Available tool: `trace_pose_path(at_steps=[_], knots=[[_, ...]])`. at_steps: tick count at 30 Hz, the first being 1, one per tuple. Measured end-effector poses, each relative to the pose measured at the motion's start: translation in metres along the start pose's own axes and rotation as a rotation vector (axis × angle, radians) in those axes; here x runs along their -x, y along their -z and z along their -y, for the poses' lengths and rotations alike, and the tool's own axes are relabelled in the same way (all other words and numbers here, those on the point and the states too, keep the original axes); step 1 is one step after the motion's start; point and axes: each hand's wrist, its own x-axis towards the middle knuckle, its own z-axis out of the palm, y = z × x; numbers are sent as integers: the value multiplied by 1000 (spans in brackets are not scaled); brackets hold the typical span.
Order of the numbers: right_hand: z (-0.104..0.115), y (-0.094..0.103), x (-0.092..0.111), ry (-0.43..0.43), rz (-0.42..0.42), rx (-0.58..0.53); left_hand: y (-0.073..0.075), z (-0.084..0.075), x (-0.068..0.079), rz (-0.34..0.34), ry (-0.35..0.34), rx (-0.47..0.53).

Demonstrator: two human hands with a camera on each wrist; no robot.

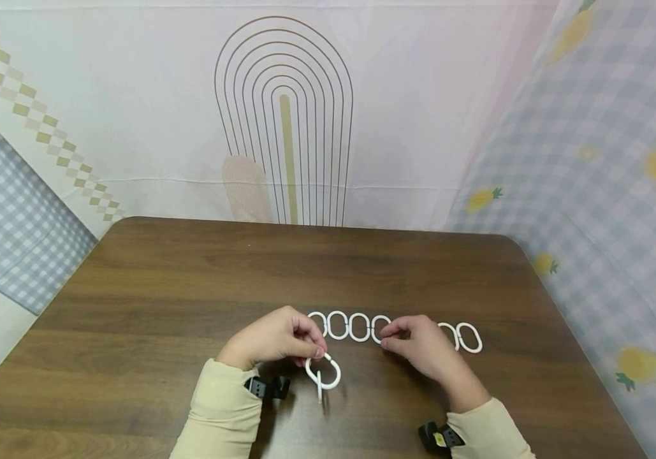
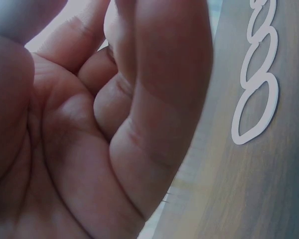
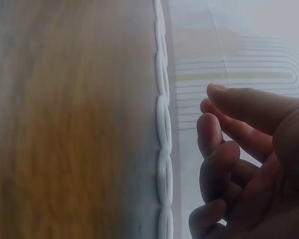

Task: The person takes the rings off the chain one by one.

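My left hand [image 1: 282,338] pinches a white oval ring [image 1: 337,371] between thumb and fingers, raised above the table. A second white ring [image 1: 319,392] hangs from it, seen edge-on. In the left wrist view the curled fingers hide the pinched ring. Beyond both hands a row of matching white rings [image 1: 369,328] lies flat on the table, set side by side. My right hand [image 1: 419,347] hovers by this row, its fingertips overlapping one ring in the head view. The right wrist view shows its fingers [image 3: 214,129] loosely bent, thumb and index close together, with nothing between them.
Two more rings [image 1: 470,325] show past the right hand at the row's right end. The brown wooden table [image 1: 218,268] has rounded far corners. A patterned cloth [image 1: 408,127] hangs behind it. Each wrist wears a black camera strap [image 1: 267,387].
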Motion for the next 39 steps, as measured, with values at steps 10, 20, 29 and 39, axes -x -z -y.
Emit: trace_pose_path(at_steps=[10, 20, 29, 39], knots=[[6, -13, 0, 68, 27, 25, -1, -1, 0, -11, 11, -16], [13, -22, 4, 128, 69, -20, 0, -3, -1, -7, 4, -17], [16, -32, 4, 147, 127, -50, 0, -2, -1, 2, 4, -14], [26, -45, 8, 188, 176, -157, 0, -2, -1, 1, -5, -34]])
